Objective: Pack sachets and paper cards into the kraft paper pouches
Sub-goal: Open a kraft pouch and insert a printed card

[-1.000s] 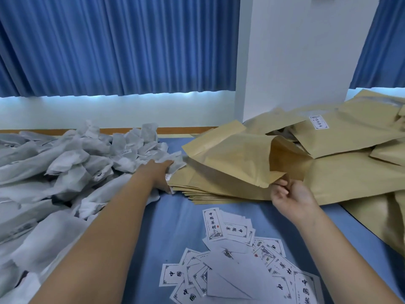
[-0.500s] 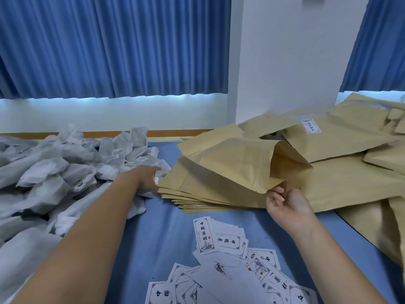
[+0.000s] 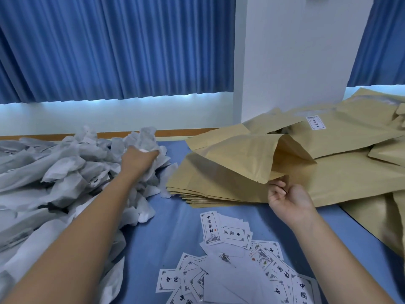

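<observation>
Far left: a heap of white crumpled paper sachets (image 3: 54, 172) is spread over the blue-covered table (image 3: 175, 227), far too many to be counted. At the heap's far right edge a bunch of sachets (image 3: 149, 137) is gripped by the left hand (image 3: 138, 159), fingers curled round it.

Centre: a stack of empty tan kraft paper pouches (image 3: 208, 187) is laid flat; there are many, and the edges cannot be counted. One open pouch (image 3: 241, 159) is lying on top, mouth turned right, its lower lip pinched by the right hand (image 3: 287, 194).

Near centre: white printed paper cards (image 3: 232, 233) are scattered and overlapping, upward of a dozen.

Far right: some four or five bulkier pouches (image 3: 355, 137) are piled, one bearing a white label (image 3: 315, 122). These are judged to be packed.

Progress is judged early. Nothing is seen inside the open pouch, and both sachets and a card are left to go in.
</observation>
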Tool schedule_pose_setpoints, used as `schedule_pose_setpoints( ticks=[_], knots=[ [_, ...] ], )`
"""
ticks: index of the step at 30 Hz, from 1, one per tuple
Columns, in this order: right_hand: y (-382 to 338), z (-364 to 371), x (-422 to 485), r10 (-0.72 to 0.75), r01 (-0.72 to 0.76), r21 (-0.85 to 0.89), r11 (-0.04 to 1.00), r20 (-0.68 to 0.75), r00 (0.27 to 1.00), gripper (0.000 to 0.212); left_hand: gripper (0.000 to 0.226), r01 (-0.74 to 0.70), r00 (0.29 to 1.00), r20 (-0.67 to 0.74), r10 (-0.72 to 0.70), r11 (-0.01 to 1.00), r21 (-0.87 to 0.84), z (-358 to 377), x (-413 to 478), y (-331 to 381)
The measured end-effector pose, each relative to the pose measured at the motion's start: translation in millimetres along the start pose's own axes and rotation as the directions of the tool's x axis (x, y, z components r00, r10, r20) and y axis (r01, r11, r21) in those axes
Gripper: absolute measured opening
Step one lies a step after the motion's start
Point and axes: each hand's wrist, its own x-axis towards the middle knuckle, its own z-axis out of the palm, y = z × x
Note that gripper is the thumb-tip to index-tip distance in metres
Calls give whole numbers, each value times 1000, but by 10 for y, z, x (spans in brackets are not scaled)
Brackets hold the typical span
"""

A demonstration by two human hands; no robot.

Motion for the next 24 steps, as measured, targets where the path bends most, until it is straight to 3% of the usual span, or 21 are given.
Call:
schedule_pose_setpoints(
  ticks=[2, 4, 6, 8, 11, 13, 15, 18, 21, 24],
  knots=[
    [4, -10, 18, 14, -14, 4, 1000, -14, 1000, 36, 26, 30, 1000, 10, -29, 998, -60, 109, 4, 76],
    [4, -15, 23, 18, -18, 7, 1000, -20, 1000, 40, 29, 73, 996, 47, -73, 997, 4, 282, -21, 24],
    [7, -25, 18, 24, -24, 7, 1000, -22, 999, 40, 53, 122, 986, 100, -130, 989, 82, 474, -73, -144],
    [10, -45, 25, 38, -37, 9, 999, -16, 999, 39, 76, 98, 982, 128, -139, 953, 288, 594, -98, -215],
    [36, -78, 46, 43, -43, 13, 999, -22, 999, 38, 93, 58, 943, 270, -196, 893, 446, 675, -21, -141],
    [74, -74, 49, 27, -28, -53, 998, -31, 999, 37, 106, 88, 920, 278, -277, 836, 542, 721, 14, -79],
    [127, -67, 46, 6, -5, -146, 989, 4, 1000, 34, 99, 52, 921, 275, -276, 786, 616, 740, -11, -45],
    [187, -27, 9, -16, 34, -261, 965, 70, 997, 26, 59, -113, 906, 406, -121, 855, 507, 677, -40, -6],
    [217, 13, -49, -31, 65, -334, 940, 105, 994, 20, 51, 15, 875, 461, -151, 958, 285, 595, -113, -99],
    [220, 36, -117, -75, 109, -370, 923, 106, 992, 21, 39, -23, 959, 279, -58, 961, 277, 514, -257, -129]
  ],
)
